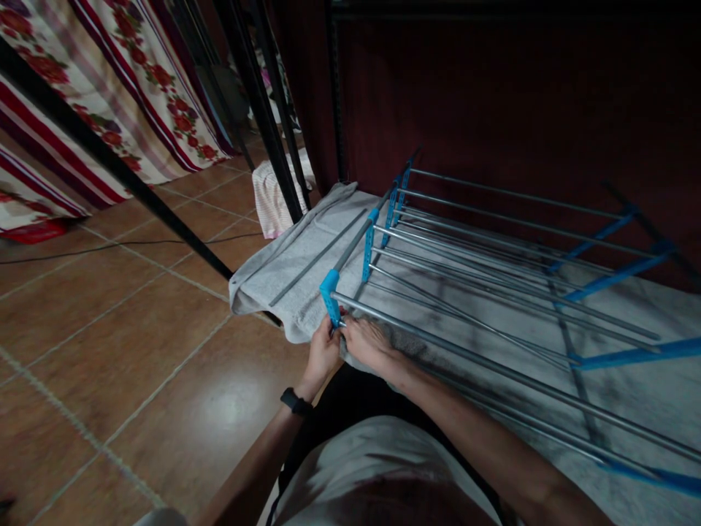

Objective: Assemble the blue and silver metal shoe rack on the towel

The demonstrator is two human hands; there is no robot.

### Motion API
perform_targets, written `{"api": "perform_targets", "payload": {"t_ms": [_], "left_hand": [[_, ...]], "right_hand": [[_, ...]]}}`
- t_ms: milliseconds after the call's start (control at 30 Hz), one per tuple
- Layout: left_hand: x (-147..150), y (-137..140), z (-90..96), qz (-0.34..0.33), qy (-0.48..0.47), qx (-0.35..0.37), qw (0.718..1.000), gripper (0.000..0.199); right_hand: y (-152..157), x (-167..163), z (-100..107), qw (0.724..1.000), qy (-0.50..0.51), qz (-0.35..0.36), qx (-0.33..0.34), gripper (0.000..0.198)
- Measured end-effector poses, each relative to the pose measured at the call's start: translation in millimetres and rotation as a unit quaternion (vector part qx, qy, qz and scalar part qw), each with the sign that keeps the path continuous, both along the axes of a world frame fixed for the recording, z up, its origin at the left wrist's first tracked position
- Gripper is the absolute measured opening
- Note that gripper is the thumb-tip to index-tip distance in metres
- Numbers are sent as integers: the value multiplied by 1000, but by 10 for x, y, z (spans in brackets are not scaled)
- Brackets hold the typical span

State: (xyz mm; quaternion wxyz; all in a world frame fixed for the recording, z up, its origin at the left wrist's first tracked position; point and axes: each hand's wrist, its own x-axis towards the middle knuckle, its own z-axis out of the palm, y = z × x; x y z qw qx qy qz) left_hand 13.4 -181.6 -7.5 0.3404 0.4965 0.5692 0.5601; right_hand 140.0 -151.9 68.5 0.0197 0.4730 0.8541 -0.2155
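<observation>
A rack of grey metal rods (438, 338) joined by blue plastic connectors lies across a grey cloth-covered surface (307, 267). At its near left corner, my left hand (324, 351) has its fingers closed around the lower end of a blue plastic connector (330, 298). Beside it, my right hand (366, 340) pinches the end of a metal rod where it meets that connector. Whether the rod end sits inside the connector is hidden by my fingers. More blue connectors (368, 252) line the left side of the rack, and blue arms (618, 277) stand at the right.
A loose grey rod (318, 257) lies on the cloth left of the rack. Black metal posts (268, 109) rise at the surface's left end. Dark red panel (493, 95) behind. Floral curtain (109, 95), striped cloth (274, 197) and a thin cable (136, 242) over the tiled floor.
</observation>
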Motion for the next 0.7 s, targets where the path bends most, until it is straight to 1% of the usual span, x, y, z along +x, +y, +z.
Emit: {"api": "perform_targets", "payload": {"t_ms": [100, 233, 533, 600, 700], "left_hand": [[9, -6, 6, 1, 24, -2, 1000, 37], [35, -19, 20, 9, 46, -10, 999, 35], [84, -50, 82, 6, 35, -10, 999, 37], [96, -28, 90, 10, 13, -14, 1000, 36], [91, -29, 104, 9, -18, -18, 1000, 34]], "right_hand": [[2, 8, -8, 1000, 7, 1, -8, 36], [-9, 15, -9, 1000, 13, 0, -1, 36], [-7, -8, -12, 1000, 18, -5, -7, 33], [-30, -23, -21, 1000, 18, -6, 8, 34], [-136, 76, 15, 996, 46, -17, 74, 34]]}}
